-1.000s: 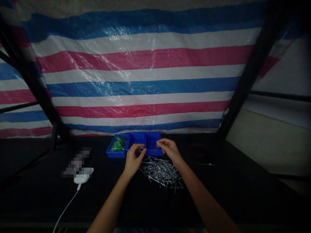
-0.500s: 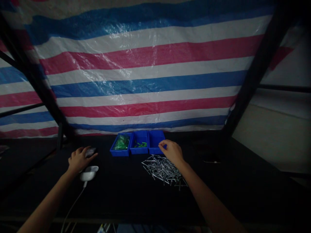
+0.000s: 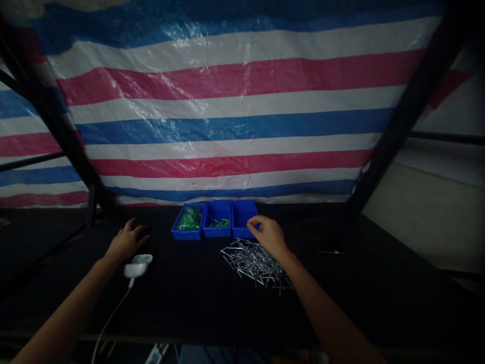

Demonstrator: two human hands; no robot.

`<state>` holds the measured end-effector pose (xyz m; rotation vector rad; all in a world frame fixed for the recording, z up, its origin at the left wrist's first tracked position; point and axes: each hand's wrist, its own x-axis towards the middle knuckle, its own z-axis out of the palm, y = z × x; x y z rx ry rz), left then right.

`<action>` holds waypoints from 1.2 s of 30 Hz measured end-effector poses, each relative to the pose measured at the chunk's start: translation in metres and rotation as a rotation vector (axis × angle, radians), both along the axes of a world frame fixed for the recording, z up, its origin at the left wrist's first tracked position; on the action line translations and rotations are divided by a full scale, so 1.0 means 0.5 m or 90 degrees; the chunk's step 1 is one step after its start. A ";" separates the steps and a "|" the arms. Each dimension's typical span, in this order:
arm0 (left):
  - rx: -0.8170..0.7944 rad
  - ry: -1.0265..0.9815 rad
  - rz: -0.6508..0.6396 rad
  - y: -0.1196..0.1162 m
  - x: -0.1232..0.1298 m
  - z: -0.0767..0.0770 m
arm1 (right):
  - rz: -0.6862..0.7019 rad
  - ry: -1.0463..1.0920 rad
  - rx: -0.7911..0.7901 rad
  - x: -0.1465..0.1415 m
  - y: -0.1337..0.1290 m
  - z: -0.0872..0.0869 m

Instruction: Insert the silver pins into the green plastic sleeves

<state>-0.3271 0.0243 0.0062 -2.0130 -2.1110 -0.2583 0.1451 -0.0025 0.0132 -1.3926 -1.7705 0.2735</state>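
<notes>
A tarpaulin [image 3: 227,121] hangs in broad horizontal stripes of blue, white and pinkish red, its sheen streaked with pale glare. Below it, three bright blue plastic bins [image 3: 216,234] stand in a row; the left one holds glossy green bagged parts [image 3: 188,219], and the middle one holds a few vivid green pieces [image 3: 219,222]. Silver-grey nails [image 3: 254,263] make a criss-cross scatter on a black tabletop [image 3: 242,313]. A white charger [image 3: 136,266] trails a white cable [image 3: 109,311]. Black frame posts [image 3: 56,121] cross the stripes, and a cream wall [image 3: 424,217] shows at right.
</notes>
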 end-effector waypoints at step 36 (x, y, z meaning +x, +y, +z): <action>-0.091 0.063 0.012 0.002 -0.007 0.009 | 0.246 -0.377 -0.085 -0.080 -0.064 -0.001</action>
